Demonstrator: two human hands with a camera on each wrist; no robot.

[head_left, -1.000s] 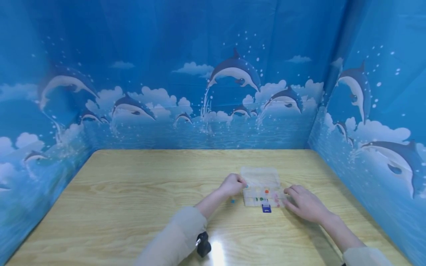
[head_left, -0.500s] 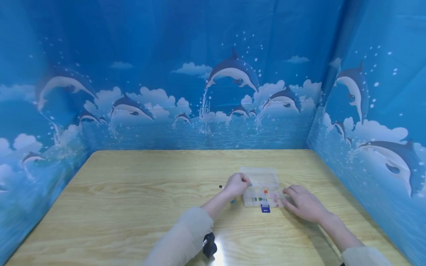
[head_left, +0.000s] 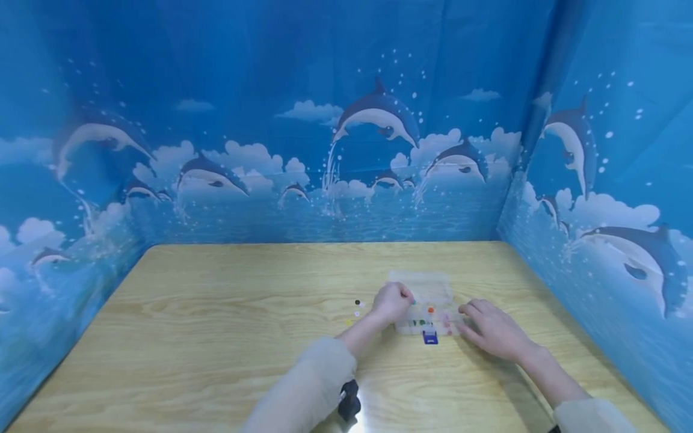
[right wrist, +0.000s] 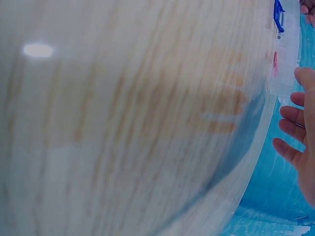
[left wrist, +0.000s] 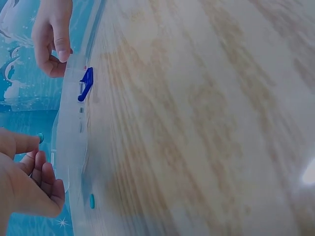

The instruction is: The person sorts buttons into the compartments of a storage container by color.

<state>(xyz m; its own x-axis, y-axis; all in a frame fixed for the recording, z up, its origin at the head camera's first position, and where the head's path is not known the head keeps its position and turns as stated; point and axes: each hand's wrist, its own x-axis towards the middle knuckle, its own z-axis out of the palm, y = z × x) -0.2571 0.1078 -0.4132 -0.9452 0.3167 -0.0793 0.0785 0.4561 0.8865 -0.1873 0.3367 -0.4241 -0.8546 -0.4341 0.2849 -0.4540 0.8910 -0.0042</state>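
I see a pale wooden table (head_left: pixel 216 337) walled by blue dolphin-print sheets (head_left: pixel 243 120). A clear compartment box (head_left: pixel 425 300) with a blue latch (head_left: pixel 430 337) sits right of centre. My left hand (head_left: pixel 394 302) pinches a teal bead (left wrist: pixel 40 138) over it, fingers curled. My right hand (head_left: pixel 489 331) rests at the box's right edge, fingers loosely spread.

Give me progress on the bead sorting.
Done: the box lies open with orange and green beads in its compartments. In hand: the left hand pinches a teal bead over the box; the right hand steadies its edge. Left: loose beads beside the box.
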